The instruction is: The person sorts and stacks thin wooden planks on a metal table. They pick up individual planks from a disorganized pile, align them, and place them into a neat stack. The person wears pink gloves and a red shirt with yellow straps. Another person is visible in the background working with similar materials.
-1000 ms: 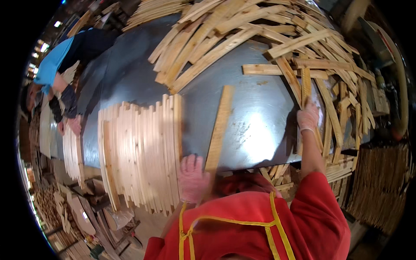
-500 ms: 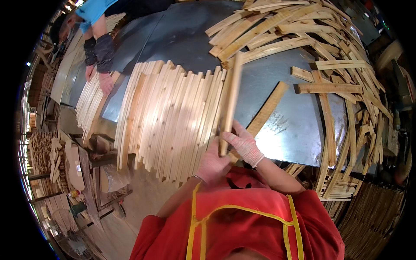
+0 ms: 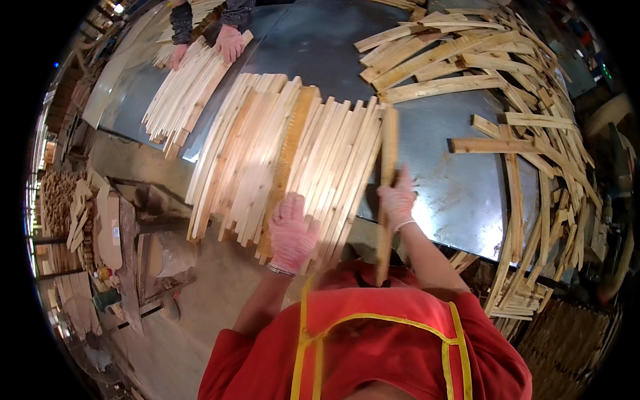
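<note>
1. Wooden strip [image 3: 390,150]: at the right edge of the pale row [image 3: 337,157], blurred; near end reaches past the worktop [image 3: 440,120] toward the red apron [image 3: 380,303].
2. Change: half a second ago both hands held a strip by the row's right edge, another lay on bare metal to the right. Now that spot is bare, and a rough yellow strip [image 3: 291,143] shows mid-row. Reads as one more piece in the row, next one in hand.
3. Long axis: near–far, far end slightly right; row strips lean right more.
4. Right hand [image 3: 399,200]: at strip's right side, touching; underside hidden, can't tell if grip pinches.
5. Left hand [image 3: 293,237]: over rough strip's near end, fingers together; can't tell if grip pinches.
6. Loose pile [image 3: 443,88]: far right.
</note>
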Motion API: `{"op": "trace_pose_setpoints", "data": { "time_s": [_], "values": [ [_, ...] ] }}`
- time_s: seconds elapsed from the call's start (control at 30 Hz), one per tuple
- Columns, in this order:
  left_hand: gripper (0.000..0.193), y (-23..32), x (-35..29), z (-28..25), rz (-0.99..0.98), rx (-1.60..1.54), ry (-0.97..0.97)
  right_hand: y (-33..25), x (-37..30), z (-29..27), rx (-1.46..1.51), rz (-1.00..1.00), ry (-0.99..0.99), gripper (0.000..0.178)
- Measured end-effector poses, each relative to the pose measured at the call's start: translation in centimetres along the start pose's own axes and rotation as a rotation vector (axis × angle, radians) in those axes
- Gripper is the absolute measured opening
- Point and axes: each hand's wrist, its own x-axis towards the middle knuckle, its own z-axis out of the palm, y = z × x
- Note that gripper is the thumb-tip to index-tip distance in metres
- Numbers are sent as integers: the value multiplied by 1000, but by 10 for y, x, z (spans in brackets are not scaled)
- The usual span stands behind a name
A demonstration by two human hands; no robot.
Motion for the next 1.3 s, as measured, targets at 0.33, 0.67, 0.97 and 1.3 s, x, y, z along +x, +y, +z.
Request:
{"op": "trace_pose_setpoints", "data": {
  "time_s": [0.33, 0.67, 0.97, 1.3],
  "values": [
    [82, 82, -24, 59, 192, 46, -280, 3, 126, -131, -797, -543, 102, 53],
    [86, 153, 1, 68, 263, 17, -240, 26, 125, -203, -742, -981, -296, 55],
    [92, 259, 95, 130, 370, 12, -416, 69, 279, -323, -881, -297, -40, 61],
    [71, 231, 56, 108, 317, -103, -542, 132, 263, -383, -620, 36, 101, 90]
  ]
}}
